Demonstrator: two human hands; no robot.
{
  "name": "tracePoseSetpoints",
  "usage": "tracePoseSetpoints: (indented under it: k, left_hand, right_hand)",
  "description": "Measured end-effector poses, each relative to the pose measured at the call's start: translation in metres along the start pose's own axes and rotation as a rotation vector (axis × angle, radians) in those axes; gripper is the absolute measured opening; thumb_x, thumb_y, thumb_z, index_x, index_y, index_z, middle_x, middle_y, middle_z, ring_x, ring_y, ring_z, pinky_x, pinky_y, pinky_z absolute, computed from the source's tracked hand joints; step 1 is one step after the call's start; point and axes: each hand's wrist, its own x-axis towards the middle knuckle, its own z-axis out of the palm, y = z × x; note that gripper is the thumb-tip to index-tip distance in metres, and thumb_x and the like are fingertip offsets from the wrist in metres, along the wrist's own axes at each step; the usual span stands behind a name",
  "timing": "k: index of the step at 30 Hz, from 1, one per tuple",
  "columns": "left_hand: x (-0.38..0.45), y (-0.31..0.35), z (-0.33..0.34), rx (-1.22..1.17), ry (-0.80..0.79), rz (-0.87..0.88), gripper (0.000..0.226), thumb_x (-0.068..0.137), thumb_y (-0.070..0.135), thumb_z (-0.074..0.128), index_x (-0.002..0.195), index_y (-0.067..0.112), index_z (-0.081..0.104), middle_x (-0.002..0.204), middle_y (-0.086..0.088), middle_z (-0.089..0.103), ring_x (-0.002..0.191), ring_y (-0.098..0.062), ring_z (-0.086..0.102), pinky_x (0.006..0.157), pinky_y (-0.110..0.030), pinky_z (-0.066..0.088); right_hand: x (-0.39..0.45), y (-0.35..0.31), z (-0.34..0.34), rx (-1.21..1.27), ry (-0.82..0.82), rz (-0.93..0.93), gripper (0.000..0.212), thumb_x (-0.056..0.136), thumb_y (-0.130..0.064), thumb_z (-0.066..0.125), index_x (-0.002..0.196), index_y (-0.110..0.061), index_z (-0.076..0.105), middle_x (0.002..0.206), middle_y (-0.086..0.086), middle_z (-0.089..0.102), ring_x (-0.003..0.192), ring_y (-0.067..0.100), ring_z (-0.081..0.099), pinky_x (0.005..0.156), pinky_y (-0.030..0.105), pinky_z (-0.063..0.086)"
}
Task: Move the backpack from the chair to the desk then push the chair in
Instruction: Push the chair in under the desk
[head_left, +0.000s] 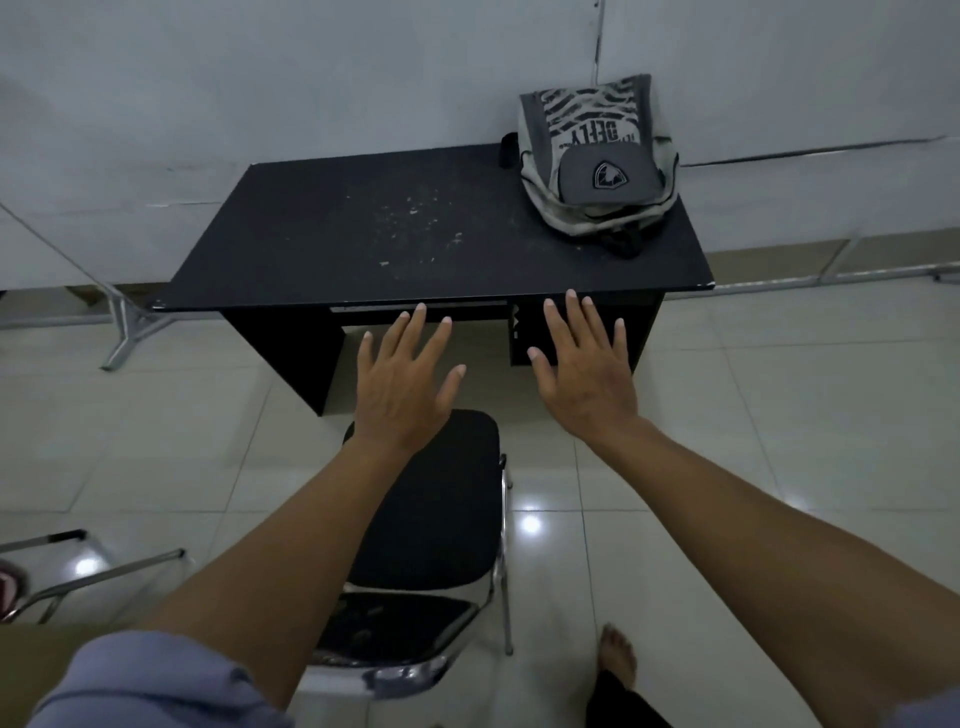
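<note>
A grey backpack (592, 161) with a striped print and a dark front pocket stands on the far right corner of the black desk (363, 244), leaning against the wall. A chair (441, 509) with a black padded seat and chrome frame stands on the floor in front of the desk, its seat bare and its backrest nearest me. My left hand (408, 384) hovers above the chair's front edge, fingers spread and holding nothing. My right hand (587, 364) is held out beside it, to the right of the chair, also spread and holding nothing. Both hands stop just short of the desk's front edge.
A grey wall stands behind the desk. Metal frame legs (124, 332) rest on the tiled floor at the left, and another chrome frame (93, 577) lies at the lower left. My bare foot (618, 654) stands right of the chair.
</note>
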Motion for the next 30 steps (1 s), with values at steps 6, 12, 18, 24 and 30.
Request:
tracePoseSetpoints:
  k: [6, 12, 18, 24, 30]
  left_hand:
    - [-0.063, -0.06, -0.005, -0.07, -0.035, 0.077, 0.063, 0.1, 0.052, 0.049, 0.157, 0.026, 0.04, 0.167, -0.008, 0.033, 0.155, -0.026, 0.031, 0.123, -0.06, 0.027]
    - [-0.133, -0.115, -0.005, -0.103, -0.089, 0.096, 0.063, 0.1, 0.053, 0.048, 0.156, 0.026, 0.041, 0.166, -0.008, 0.035, 0.154, -0.027, 0.033, 0.122, -0.061, 0.028]
    - [-0.196, -0.138, -0.006, -0.118, -0.143, 0.048, 0.068, 0.099, 0.063, 0.035, 0.156, 0.027, 0.039, 0.166, -0.008, 0.035, 0.154, -0.029, 0.033, 0.121, -0.063, 0.03]
    - [-0.246, -0.16, 0.004, -0.097, -0.31, -0.026, 0.089, 0.087, 0.086, 0.014, 0.162, 0.037, 0.019, 0.173, -0.004, 0.017, 0.159, -0.028, 0.017, 0.119, -0.075, 0.015]
    - [-0.261, -0.186, 0.012, -0.143, -0.447, 0.036, 0.104, 0.075, 0.099, 0.008, 0.162, 0.042, 0.01, 0.173, -0.001, 0.013, 0.16, -0.026, 0.015, 0.123, -0.07, 0.012]
  right_hand:
    - [-0.063, -0.069, 0.014, -0.016, 0.022, 0.096, 0.064, 0.104, -0.042, 0.042, 0.161, -0.018, 0.025, 0.169, 0.012, 0.021, 0.158, 0.03, 0.015, 0.125, 0.061, 0.014]
    - [-0.129, -0.131, 0.039, 0.012, -0.03, 0.126, 0.064, 0.104, -0.046, 0.039, 0.161, -0.022, 0.023, 0.17, 0.01, 0.019, 0.158, 0.027, 0.013, 0.125, 0.061, 0.015]
    - [-0.184, -0.165, 0.051, 0.002, -0.133, 0.095, 0.069, 0.102, -0.056, 0.028, 0.162, -0.023, 0.017, 0.172, 0.008, 0.012, 0.159, 0.027, 0.008, 0.124, 0.063, 0.011]
    - [-0.231, -0.185, 0.058, 0.141, -0.322, 0.062, 0.086, 0.092, -0.079, 0.022, 0.16, -0.038, -0.012, 0.171, -0.003, -0.019, 0.158, 0.023, -0.013, 0.121, 0.063, -0.003]
    - [-0.25, -0.177, 0.06, 0.142, -0.608, -0.105, 0.118, 0.075, -0.092, 0.046, 0.159, -0.038, -0.018, 0.171, -0.005, -0.016, 0.158, 0.016, -0.009, 0.128, 0.053, 0.005]
